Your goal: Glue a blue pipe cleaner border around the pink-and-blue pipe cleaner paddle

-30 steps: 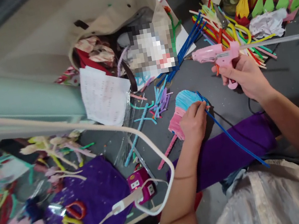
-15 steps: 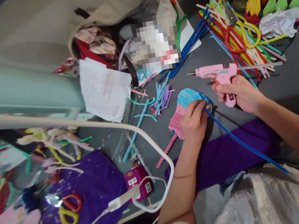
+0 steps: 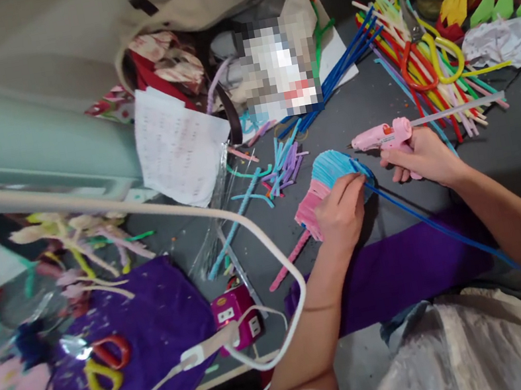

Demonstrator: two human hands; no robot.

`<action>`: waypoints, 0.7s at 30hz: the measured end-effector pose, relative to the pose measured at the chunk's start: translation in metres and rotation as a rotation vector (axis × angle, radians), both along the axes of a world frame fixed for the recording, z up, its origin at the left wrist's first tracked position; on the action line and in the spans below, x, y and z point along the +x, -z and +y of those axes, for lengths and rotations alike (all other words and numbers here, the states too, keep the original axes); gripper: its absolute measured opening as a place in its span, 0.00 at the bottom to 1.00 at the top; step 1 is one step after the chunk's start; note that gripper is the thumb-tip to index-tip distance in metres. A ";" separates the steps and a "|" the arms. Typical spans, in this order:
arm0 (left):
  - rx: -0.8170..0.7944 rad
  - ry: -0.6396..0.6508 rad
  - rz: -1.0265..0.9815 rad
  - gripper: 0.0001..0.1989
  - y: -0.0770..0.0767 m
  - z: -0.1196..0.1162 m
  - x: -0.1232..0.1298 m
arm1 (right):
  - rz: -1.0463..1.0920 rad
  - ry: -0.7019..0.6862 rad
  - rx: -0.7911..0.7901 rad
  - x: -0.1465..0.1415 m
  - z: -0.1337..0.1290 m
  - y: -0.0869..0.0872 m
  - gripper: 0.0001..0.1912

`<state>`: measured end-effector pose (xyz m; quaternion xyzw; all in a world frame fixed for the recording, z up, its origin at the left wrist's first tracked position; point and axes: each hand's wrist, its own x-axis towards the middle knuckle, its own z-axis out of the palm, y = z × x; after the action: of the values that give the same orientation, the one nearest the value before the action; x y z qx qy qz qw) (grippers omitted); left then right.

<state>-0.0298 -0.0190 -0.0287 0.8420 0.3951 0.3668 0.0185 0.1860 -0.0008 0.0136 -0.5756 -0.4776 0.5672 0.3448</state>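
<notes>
A light-blue and pink piece of side-by-side pipe cleaners is pinched in my left hand, whose fingers cover part of it. A pink twisted stem sticks out at its lower left. From its dark-blue right edge a long blue pipe cleaner trails down to the right, towards my right forearm. My right hand is wrapped around the handle of a pink glue gun. The gun's nozzle points left, close to the top right edge of the piece. A clear glue stick extends from its back.
Loose coloured pipe cleaners with scissors on them lie at the right. Cut bits are near the piece. A white cable arches before my left arm, beside a magenta power socket. A cloth bag stands behind.
The glue gun has tilted, its nozzle now lower and nearer the piece. The blue pipe cleaner's free end has swung right. My left hand keeps its pinch; the view has shifted slightly.
</notes>
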 end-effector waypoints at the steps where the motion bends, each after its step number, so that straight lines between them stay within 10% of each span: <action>1: -0.002 0.003 -0.008 0.09 0.000 0.000 0.000 | -0.007 -0.007 0.003 0.000 0.000 0.001 0.15; 21: -0.093 0.010 -0.086 0.08 -0.004 0.000 -0.003 | -0.110 -0.088 -0.032 0.004 0.002 0.004 0.15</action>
<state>-0.0332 -0.0187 -0.0245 0.8258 0.4062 0.3837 0.0763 0.1896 0.0014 0.0098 -0.5898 -0.5118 0.5568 0.2833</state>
